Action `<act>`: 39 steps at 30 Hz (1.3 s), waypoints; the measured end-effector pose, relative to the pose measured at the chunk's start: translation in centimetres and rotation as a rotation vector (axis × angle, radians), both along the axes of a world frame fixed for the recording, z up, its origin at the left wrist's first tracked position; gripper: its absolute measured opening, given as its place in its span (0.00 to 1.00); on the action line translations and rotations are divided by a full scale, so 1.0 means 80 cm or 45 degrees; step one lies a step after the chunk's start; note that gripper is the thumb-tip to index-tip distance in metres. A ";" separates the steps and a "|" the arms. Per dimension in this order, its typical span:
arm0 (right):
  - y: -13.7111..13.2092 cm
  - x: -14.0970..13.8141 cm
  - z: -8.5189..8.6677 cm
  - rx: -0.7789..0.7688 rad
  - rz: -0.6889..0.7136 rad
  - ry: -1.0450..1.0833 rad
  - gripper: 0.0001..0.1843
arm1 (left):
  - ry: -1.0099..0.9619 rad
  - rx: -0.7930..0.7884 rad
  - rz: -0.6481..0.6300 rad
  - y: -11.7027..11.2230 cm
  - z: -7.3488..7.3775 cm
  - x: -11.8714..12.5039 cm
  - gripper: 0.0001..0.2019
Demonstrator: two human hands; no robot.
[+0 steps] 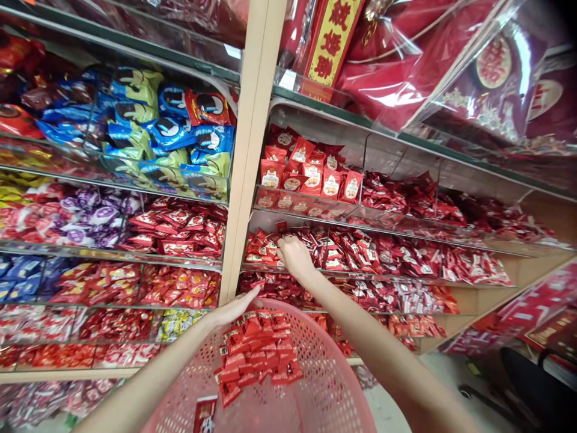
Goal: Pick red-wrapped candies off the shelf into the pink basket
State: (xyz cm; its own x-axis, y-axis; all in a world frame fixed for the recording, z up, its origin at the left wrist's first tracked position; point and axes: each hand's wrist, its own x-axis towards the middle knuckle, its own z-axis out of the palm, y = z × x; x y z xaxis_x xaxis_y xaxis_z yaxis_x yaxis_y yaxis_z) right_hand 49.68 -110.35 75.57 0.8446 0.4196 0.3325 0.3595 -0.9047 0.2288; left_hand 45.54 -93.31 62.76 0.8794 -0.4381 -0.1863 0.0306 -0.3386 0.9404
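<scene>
My left hand (234, 308) grips the far rim of a pink perforated basket (315, 385), thumb over the edge. Inside the basket lies a heap of small red wrapped candies (256, 355). My right hand (294, 255) reaches forward into a shelf bin of red candy packets (347, 249), fingers curled down among the packets at the bin's left end. What the fingers hold is hidden by the hand.
Shelves of clear bins hold blue and green packets (166, 135), purple sweets (90, 216) and red packets (311, 174). A beige upright post (246, 150) divides the shelving. Red wrapped goods (406, 66) fill the top shelf. Floor shows at the lower right.
</scene>
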 end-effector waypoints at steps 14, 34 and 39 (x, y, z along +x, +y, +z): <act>0.022 0.070 -0.026 -0.027 -0.133 -0.055 0.16 | 0.173 -0.130 0.036 0.001 0.005 -0.003 0.33; -0.041 -0.014 -0.017 1.509 0.327 0.318 0.13 | 0.055 -0.020 0.069 -0.002 0.006 -0.001 0.33; -0.053 -0.076 -0.046 1.754 0.293 0.697 0.14 | 0.073 -0.066 0.011 -0.006 0.010 -0.002 0.34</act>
State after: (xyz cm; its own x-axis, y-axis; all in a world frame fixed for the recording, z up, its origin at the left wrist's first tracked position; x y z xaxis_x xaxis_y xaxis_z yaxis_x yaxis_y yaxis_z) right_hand 43.58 -114.63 71.86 0.9527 0.1864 0.2402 0.2771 -0.2070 -0.9383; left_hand 45.35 -93.76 63.55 0.8717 -0.4412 -0.2135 0.0872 -0.2890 0.9533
